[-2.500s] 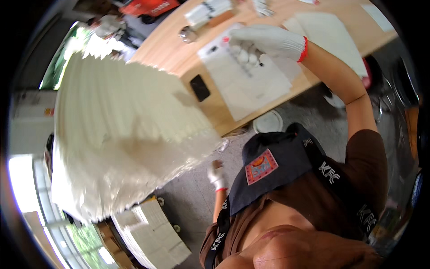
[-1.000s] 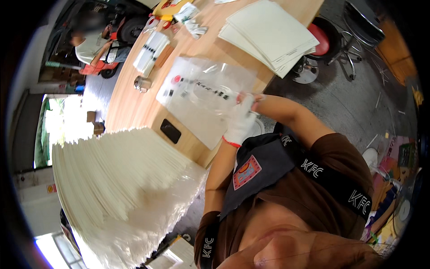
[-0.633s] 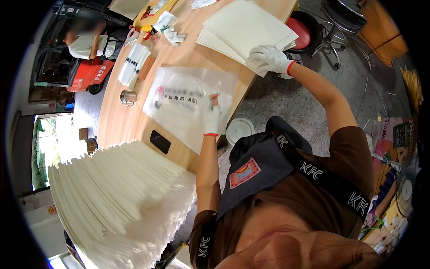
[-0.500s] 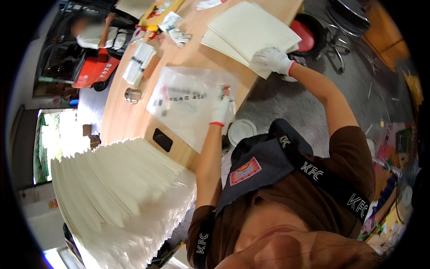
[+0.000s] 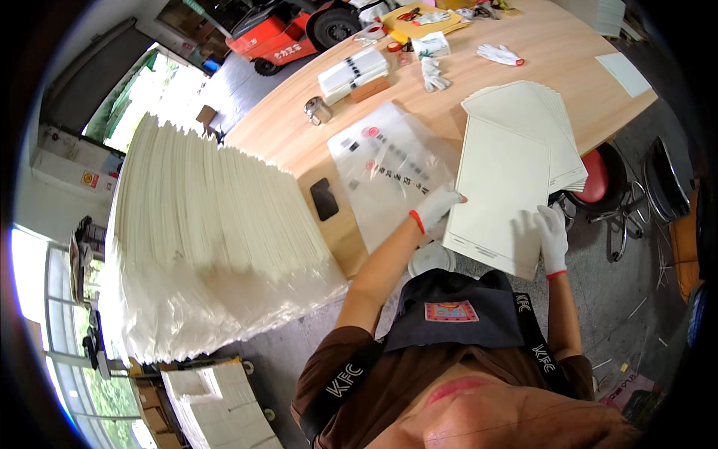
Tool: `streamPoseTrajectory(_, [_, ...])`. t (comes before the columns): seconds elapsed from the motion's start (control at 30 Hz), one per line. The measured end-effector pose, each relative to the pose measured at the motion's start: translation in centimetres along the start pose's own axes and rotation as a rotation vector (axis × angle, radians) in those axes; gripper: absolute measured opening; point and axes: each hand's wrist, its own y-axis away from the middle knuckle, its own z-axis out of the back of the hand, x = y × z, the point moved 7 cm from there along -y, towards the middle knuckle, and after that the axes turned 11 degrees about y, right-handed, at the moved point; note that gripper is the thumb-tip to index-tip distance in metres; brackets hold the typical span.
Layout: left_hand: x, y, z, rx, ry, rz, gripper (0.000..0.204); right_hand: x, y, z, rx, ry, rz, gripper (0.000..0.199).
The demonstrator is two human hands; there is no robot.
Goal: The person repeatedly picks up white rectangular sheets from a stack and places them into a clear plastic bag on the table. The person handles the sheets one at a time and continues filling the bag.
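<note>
A large cream paper sheet extends past the table edge toward me, in front of a fanned stack of similar sheets. My left hand, in a white glove with a red cuff and bare fingertips, is closed on its left edge. Beside the right edge, near the lower corner, is my right hand, gloved the same way, fingers stretched and apart. Its shadow falls on the paper. A clear printed plastic bag lies flat left of the sheet, partly behind my left hand.
A tall plastic-wrapped paper stack rises at left. A black phone, metal mug, white bundle and loose gloves lie on the table. Beyond stands a red forklift; a red-seated stool is at right.
The view has turned. My left hand has left the plastic bag and now grips the cream sheet. The sheet has come off the stack toward me; my right hand has also moved nearer.
</note>
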Motion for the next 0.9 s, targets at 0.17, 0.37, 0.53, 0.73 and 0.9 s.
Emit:
streamPoseTrajectory(0.17, [-2.7, 4.6, -3.2, -0.099, -0.705, -0.092, 0.077, 5.6, 0.8, -5.9, 0.603, -1.276, -0.311, 0.043])
streamPoseTrajectory(0.37, [0.6, 4.2, -9.3, -0.001, -1.135, -0.347, 0.083, 5.4, 0.4, -8.5, 0.317, -0.444, -0.289, 0.042])
streamPoseTrajectory(0.53, [-3.8, 6.5, 1.4, -0.050, 0.191, -0.260, 0.059, 12.6, -1.6, 0.9, 0.356, -0.100, 0.227, 0.036])
streamPoseTrajectory(0.73, [-13.6, 12.8, 7.4, -0.085, 0.410, -0.560, 0.049, 19.3, -1.0, 2.6, 0.285, 0.439, 0.954, 0.018])
streamPoseTrajectory(0.9, [-10.4, 16.6, -1.7, -0.169, -0.750, -0.753, 0.052, 21.5, -1.7, -3.2, 0.560, 0.623, 0.991, 0.020])
